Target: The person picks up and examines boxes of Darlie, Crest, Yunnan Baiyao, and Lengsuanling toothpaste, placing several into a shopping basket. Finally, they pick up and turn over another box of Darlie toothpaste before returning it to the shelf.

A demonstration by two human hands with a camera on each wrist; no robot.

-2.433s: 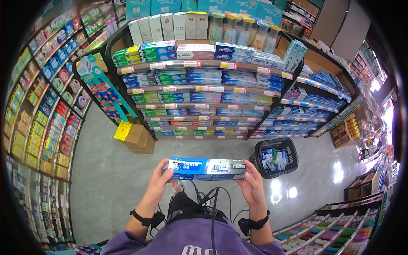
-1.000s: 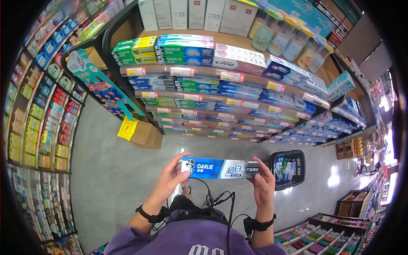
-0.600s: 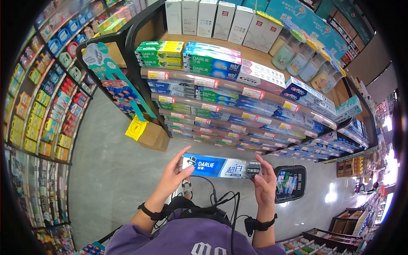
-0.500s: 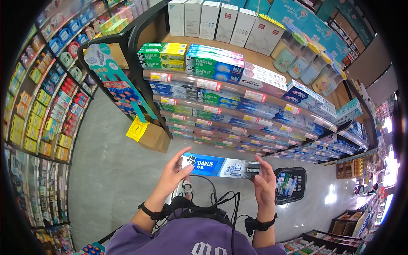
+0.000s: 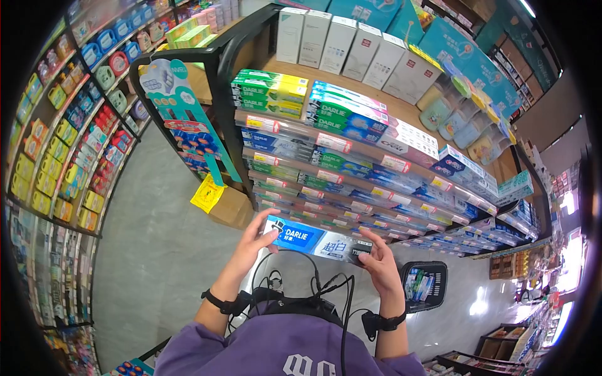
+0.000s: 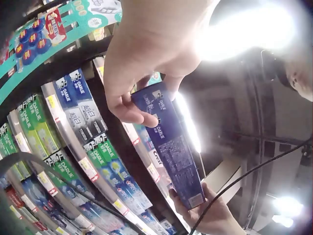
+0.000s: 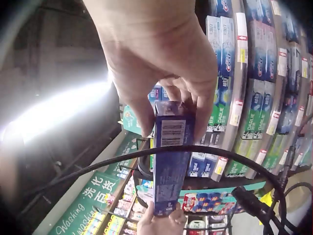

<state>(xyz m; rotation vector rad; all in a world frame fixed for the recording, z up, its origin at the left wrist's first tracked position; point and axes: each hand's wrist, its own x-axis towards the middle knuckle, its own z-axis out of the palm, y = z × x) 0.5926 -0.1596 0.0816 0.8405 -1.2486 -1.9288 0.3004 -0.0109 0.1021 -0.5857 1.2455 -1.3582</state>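
A long blue and silver Darlie toothpaste box [image 5: 318, 242] is held level-ish between both hands in front of the purple shirt. My left hand [image 5: 253, 240] pinches its left end, thumb on the printed front. At the black right end, my right hand [image 5: 381, 266] grips with thumb and fingers. The left wrist view shows the dark blue back of the box [image 6: 173, 142] with small print, the left hand's fingers bent over one end. A barcode on the box [image 7: 172, 142] faces the right wrist view, close to the right hand.
Ahead stands a shelf rack [image 5: 351, 153] stacked with toothpaste boxes. A black basket [image 5: 441, 283] holding several packs is on the floor at right. A brown carton [image 5: 231, 210] sits by the rack's left corner. Black cables [image 5: 342, 282] hang before the body.
The head view has turned left and nearer the rack, which now stands slanted and larger. The toothpaste box stays in both hands, shifted slightly up and left, its right end now tilted lower.
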